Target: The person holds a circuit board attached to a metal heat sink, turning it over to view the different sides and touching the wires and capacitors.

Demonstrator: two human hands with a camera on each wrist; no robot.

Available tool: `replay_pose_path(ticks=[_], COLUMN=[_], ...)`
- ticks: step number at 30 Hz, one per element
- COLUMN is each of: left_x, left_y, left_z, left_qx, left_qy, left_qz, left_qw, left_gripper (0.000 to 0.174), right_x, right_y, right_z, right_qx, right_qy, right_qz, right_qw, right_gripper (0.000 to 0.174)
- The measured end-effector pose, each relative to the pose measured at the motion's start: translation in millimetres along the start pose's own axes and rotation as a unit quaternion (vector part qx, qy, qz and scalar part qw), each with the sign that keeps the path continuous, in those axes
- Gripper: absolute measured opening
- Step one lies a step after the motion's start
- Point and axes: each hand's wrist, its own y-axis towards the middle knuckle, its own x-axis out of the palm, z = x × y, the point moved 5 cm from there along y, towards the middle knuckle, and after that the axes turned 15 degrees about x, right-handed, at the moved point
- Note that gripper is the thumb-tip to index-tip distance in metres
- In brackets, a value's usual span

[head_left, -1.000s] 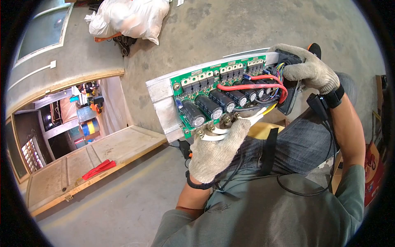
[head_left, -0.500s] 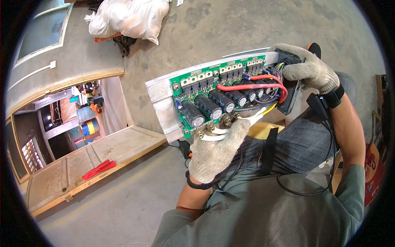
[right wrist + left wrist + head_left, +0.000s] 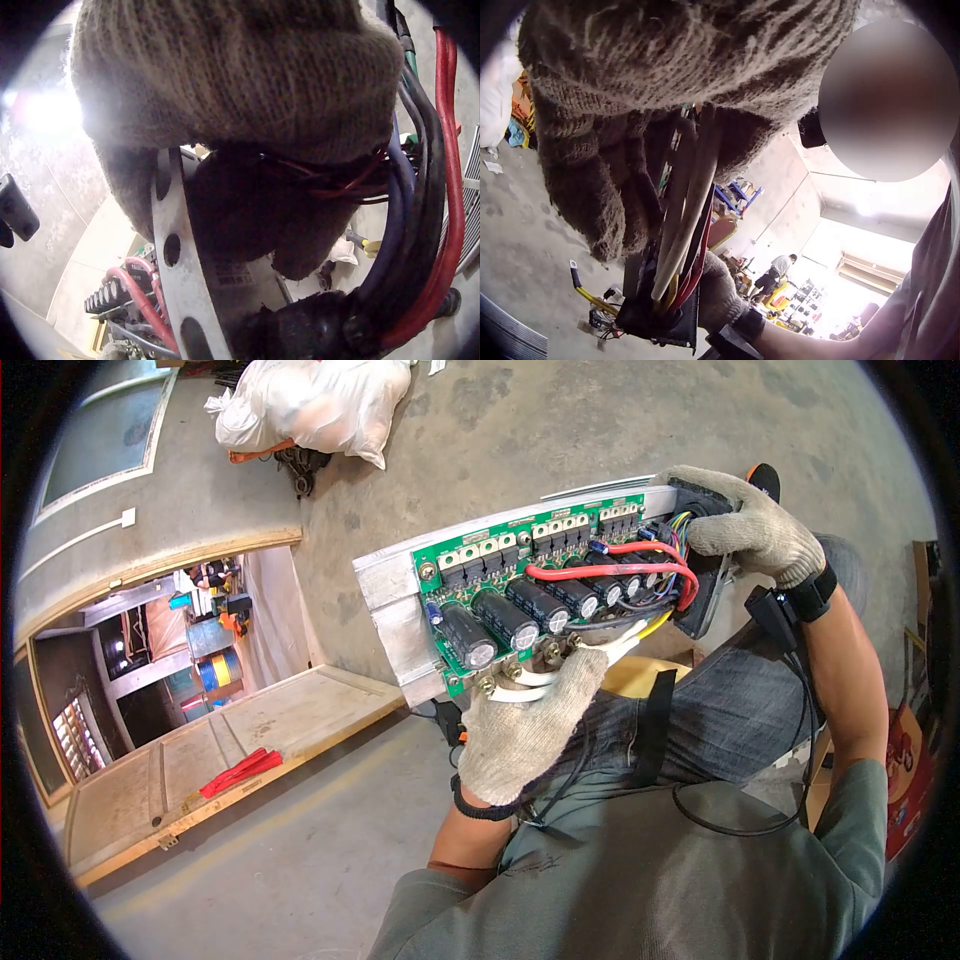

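In the head view, a long circuit-board assembly is held tilted over the lap: a green board with a row of black capacitors on a silver metal heatsink. My gloved left hand grips its near lower edge, thumb along the white wires, fingers hidden underneath. At the other end my gloved right hand grips the black end plate, where thick red cables and thin coloured wires gather. The right wrist view shows a metal strip with holes beside the right glove.
A wooden door panel carries a red item on the left. A white sack lies on the concrete floor beyond. In the left wrist view another person stands in the background. A black cable hangs across the lap.
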Motion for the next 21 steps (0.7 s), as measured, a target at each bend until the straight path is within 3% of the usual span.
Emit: replay_pose_path(ticks=[6,8,18,20,21], left_x=[-1.4,0.8,2.0,-0.2,0.2], left_y=[2.2,5.3,7.3,3.4,3.4], left_z=[2.6,10.0,13.8,4.3,4.1], left_qx=[0.001,0.079,0.092,-0.011,-0.011], left_qy=[0.015,0.048,0.073,0.018,0.018], left_qz=[-0.005,-0.053,-0.069,-0.005,-0.005], left_qw=[1.000,0.994,0.991,1.000,1.000], left_gripper=[0.029,0.017,0.017,0.032,0.032], right_x=[-1.6,-0.8,-2.1,-2.2,-2.1], right_y=[1.7,-0.2,0.5,0.5,0.6], right_z=[1.5,-0.4,2.7,2.6,3.0], right_qx=[-0.003,0.011,-0.009,-0.005,-0.005], right_qy=[-0.004,-0.020,0.019,0.015,0.015], right_qz=[0.010,0.001,-0.017,-0.017,-0.017], right_qw=[1.000,1.000,1.000,1.000,1.000], right_gripper=[0.073,0.073,0.074,0.075,0.075])
